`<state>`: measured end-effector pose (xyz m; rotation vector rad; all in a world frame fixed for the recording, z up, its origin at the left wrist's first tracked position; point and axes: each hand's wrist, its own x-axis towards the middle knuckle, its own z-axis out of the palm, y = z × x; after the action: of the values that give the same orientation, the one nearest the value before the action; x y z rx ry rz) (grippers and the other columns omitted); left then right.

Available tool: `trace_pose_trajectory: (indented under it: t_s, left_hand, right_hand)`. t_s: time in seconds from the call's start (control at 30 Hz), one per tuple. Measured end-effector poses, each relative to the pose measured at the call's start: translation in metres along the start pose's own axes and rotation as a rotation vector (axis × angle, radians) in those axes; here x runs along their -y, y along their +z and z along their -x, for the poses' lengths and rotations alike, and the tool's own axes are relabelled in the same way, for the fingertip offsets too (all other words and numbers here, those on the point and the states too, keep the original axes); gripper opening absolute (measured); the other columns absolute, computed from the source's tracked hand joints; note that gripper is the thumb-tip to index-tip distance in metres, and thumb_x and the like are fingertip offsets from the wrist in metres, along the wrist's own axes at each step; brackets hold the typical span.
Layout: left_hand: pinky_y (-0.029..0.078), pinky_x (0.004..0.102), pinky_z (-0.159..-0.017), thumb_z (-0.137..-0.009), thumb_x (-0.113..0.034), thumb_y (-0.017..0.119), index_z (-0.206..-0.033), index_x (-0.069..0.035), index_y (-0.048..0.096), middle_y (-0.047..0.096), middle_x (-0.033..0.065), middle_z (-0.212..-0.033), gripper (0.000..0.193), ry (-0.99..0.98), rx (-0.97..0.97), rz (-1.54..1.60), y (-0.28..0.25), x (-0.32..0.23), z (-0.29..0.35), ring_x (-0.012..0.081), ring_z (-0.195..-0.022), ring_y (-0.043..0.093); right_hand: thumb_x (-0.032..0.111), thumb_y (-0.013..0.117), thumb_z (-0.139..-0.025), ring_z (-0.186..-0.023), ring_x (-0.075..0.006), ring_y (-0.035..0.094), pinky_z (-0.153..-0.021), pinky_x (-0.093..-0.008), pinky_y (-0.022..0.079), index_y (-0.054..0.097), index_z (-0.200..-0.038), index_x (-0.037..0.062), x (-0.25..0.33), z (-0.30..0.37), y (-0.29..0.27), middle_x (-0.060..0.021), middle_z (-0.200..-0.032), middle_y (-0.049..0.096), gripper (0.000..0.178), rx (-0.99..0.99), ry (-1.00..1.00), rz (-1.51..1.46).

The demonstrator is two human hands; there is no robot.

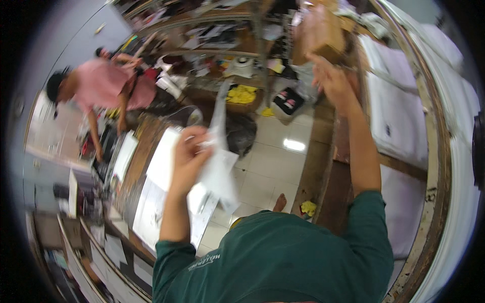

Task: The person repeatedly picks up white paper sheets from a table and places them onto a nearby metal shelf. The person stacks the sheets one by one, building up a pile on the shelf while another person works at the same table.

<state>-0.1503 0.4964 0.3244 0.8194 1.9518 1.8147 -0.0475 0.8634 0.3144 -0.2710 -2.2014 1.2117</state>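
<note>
My left hand (191,151) is closed on a thin, whitish translucent sheet (220,174), which hangs down beside the table edge and is smeared by motion. Below that hand, white sheets of paper (151,202) lie on a worn wooden table (139,146). My right arm reaches far forward and to the right. The right hand (331,83) has its fingers loosely stretched, somewhat blurred, close to a brown cardboard box (326,33); whether they touch it cannot be made out.
Across the table a person in a pink shirt (108,83) bends over dark equipment (103,156). Cluttered shelves (212,50) stand at the back. A yellow-filled box (241,96) and a dark bag (240,134) sit near the tiled floor (262,169). White stacks (394,96) fill the right-hand rack.
</note>
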Motion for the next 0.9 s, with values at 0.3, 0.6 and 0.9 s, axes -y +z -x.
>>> trace_pose_trajectory:
  t_s: [0.3,0.6,0.9]
  left_hand:
    - [0.050,0.0373,-0.067,-0.081,-0.024,0.064,-0.095,-0.006,0.055,0.064,0.0112,-0.087,0.024,0.195,0.282,-0.242,0.045,0.047,0.072,0.0272,-0.080,0.063]
    - [0.044,0.0370,-0.089,-0.074,-0.041,0.070,-0.104,-0.006,0.060,0.061,0.0126,-0.109,0.047,0.002,-0.118,-0.470,-0.142,0.165,0.196,0.0287,-0.102,0.058]
    - [0.037,0.0419,-0.087,-0.074,-0.040,0.067,-0.107,-0.009,0.058,0.053,0.0149,-0.116,0.046,-0.088,-0.554,-1.134,-0.300,0.302,0.364,0.0310,-0.108,0.047]
  right_hand:
    - [0.017,0.055,-0.085,-0.064,-0.0191,0.057,-0.060,-0.0309,0.043,0.062,-0.082,-0.0021,0.082,0.160,0.144,-0.0138,-0.072,0.062,0.021,0.092,0.022,0.076]
    - [-0.004,0.055,-0.073,-0.061,-0.0043,0.035,-0.055,-0.0191,0.030,0.061,-0.094,0.0007,0.063,0.263,0.126,0.0042,-0.073,0.047,0.023,-0.225,0.325,0.180]
    - [-0.009,0.053,-0.080,-0.088,-0.0143,0.057,-0.079,-0.0261,0.044,0.060,-0.103,-0.0023,0.072,0.316,0.105,-0.0096,-0.099,0.061,0.025,-0.444,0.367,0.226]
